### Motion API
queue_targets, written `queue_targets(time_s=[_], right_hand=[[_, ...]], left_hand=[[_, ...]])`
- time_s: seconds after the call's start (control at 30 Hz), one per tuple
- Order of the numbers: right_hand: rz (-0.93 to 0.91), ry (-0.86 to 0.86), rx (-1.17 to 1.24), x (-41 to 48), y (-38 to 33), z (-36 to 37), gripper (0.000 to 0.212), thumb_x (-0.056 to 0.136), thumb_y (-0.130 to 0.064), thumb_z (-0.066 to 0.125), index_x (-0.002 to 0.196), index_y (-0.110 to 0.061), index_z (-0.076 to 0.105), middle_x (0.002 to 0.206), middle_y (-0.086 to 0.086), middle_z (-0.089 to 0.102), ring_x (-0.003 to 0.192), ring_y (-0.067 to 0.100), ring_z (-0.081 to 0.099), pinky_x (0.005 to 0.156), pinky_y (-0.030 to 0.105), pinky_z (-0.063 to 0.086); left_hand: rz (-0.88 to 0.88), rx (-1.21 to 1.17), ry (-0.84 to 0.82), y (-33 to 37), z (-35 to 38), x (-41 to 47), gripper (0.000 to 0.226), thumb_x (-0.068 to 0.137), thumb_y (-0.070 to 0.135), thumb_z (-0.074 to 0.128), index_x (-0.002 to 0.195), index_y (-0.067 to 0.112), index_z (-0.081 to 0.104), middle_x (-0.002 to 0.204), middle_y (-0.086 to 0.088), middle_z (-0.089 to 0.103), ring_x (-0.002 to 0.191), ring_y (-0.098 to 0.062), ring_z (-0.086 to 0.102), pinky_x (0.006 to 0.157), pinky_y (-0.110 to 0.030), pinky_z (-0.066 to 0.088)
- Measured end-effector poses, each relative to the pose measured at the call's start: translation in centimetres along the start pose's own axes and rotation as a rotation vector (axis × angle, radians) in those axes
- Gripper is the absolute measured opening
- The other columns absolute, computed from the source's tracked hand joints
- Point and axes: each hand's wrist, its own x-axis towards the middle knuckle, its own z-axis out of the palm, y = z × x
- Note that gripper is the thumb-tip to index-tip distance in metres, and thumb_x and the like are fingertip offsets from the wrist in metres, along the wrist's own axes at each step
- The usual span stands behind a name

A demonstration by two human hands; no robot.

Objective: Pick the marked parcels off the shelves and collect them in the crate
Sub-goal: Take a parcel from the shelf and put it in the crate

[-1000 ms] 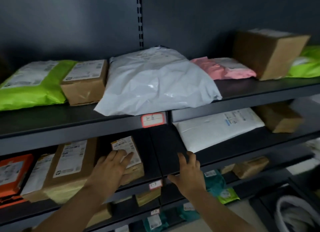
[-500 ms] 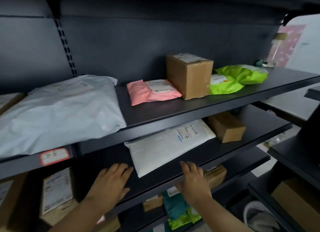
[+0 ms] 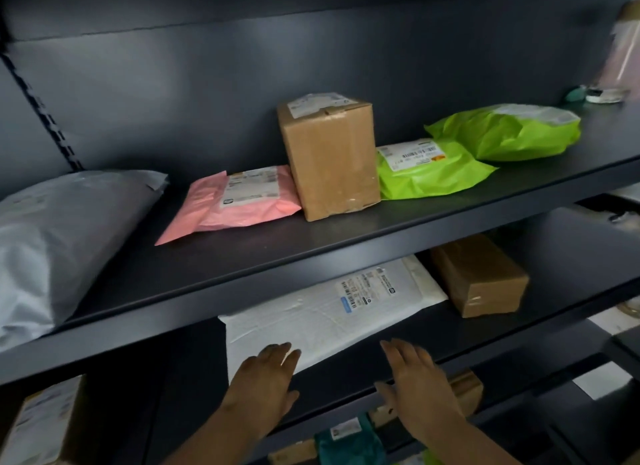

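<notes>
On the top shelf I log five items, left to right.
1. grey bag: large, lying flat, its left part cut off by my view.
2. pink bag: flat, label up, right edge touching the tall box.
3. tall box: brown card, upright, label on top.
4. green bag: label up, tucked against the right side of the tall box.
5. far green bag: puffy, lying over the back corner of the green bag.

On the middle shelf I log two.
6. white bag: flat, label up, near edge close to the shelf lip.
7. flat box: brown, taped, just beside the white bag's far right corner.

Below that I log three.
8. teal bag: labelled, partly hidden by the shelf lip.
9. low box: brown, just behind the right hand.
10. left box: labelled, blurred, at the bottom left.

Hands.
- left hand: palm down, fingers straight and together, tips lying on the near left corner of the white bag, gripping nothing.
- right hand: palm down, fingers straight and a little spread, over the middle shelf's lip by the white bag's near edge, holding nothing. I cannot tell whether it touches the shelf.

I cannot make out from here which parcels are marked.
</notes>
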Motion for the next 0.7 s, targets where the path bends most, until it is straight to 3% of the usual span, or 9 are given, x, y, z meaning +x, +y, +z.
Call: queue_targets(time_s=[0.03,0.1,0.3,0.47,0.6,0.67,0.7], right_hand=[[-0.022,0.006,-0.009,0.7,0.6,0.1,0.065,0.098,-0.047,0.039,0.152,-0.024,0.010,0.157,-0.005,0.013,0.143,0.019,0.016,0.113,0.034,0.028],[-0.057,0.001,-0.028,2.1,1.4,0.6,0.064,0.099,-0.046,0.037,0.152,-0.023,0.010,0.158,-0.005,0.011,0.144,0.019,0.012,0.116,0.035,0.023],[-0.055,0.017,-0.016,5.8,3.1,2.8,0.063,0.100,-0.044,0.035,0.153,-0.023,0.008,0.160,-0.005,0.006,0.147,0.018,0.004,0.120,0.037,0.012],[-0.049,0.075,-0.014,7.9,4.8,3.8,0.062,0.101,-0.044,0.032,0.153,-0.023,0.007,0.160,-0.005,0.006,0.147,0.017,0.004,0.120,0.037,0.011],[-0.031,0.130,0.007,8.8,5.7,4.5,0.062,0.100,-0.044,0.035,0.153,-0.022,0.012,0.159,-0.006,0.011,0.147,0.015,0.008,0.120,0.036,0.013],[-0.040,0.199,-0.040,8.5,5.7,4.9,0.064,0.088,-0.050,0.057,0.143,-0.020,0.042,0.146,-0.005,0.040,0.137,0.019,0.038,0.110,0.038,0.036],[-0.042,0.227,-0.060,8.6,6.0,5.3,0.065,0.073,-0.053,0.072,0.128,-0.021,0.061,0.130,-0.006,0.057,0.120,0.018,0.057,0.095,0.035,0.051]], left_hand=[[0.002,0.005,0.019,0.2,0.5,0.7,0.069,0.090,0.046,0.054,0.148,0.021,0.025,0.156,-0.002,0.021,0.142,-0.018,0.023,0.110,-0.033,0.031],[-0.046,-0.050,-0.019,0.5,1.2,2.3,0.065,0.097,0.042,0.041,0.151,0.023,0.009,0.159,0.002,0.001,0.145,-0.016,0.007,0.114,-0.032,0.020],[-0.052,-0.134,0.081,1.2,4.2,6.4,0.070,0.097,0.042,0.043,0.150,0.032,-0.001,0.151,0.011,-0.021,0.146,-0.021,0.005,0.116,-0.034,0.020],[-0.083,0.005,0.020,1.3,6.0,9.7,0.072,0.096,0.045,0.042,0.151,0.024,0.000,0.159,0.000,-0.007,0.146,-0.019,0.005,0.118,-0.037,0.011],[-0.038,0.055,0.061,1.3,7.3,10.6,0.059,0.098,0.039,0.041,0.148,0.012,0.025,0.154,-0.008,0.027,0.135,-0.017,0.036,0.112,-0.031,0.024],[-0.032,0.034,0.112,1.5,7.5,10.6,0.054,0.088,0.037,0.062,0.128,0.002,0.054,0.124,-0.014,0.061,0.105,-0.017,0.063,0.092,-0.024,0.045],[-0.020,0.010,0.127,1.5,7.8,10.6,0.047,0.074,0.033,0.078,0.107,0.001,0.067,0.099,-0.013,0.071,0.083,-0.014,0.069,0.075,-0.022,0.051]])
